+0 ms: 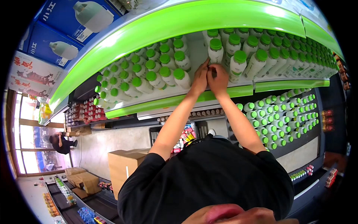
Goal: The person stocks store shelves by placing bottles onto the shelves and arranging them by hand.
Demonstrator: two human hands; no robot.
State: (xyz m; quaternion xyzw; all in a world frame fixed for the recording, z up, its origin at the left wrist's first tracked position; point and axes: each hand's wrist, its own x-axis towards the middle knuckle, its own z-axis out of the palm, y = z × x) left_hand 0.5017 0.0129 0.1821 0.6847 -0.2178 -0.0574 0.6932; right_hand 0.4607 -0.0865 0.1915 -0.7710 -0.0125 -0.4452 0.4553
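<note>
Both my hands are together at the front of a shelf of white bottles with green caps, just below the base of one bottle. My left hand has its fingers pressed together and pointing toward the lower edge of that bottle. Beside it, my right hand is curled, its thumb folded inward. Fingertips of both hands are close against the bottle's base, but whether they grip it is hidden. Another bottle stands just right of my right hand. To the left, across a strip of bare white shelf, is a bottle.
Green shelf edging runs below my wrists. More bottles fill a lower shelf at right. A black crate with colourful packages stands beneath my arms. Cardboard boxes are on the floor side; another person is by the windows.
</note>
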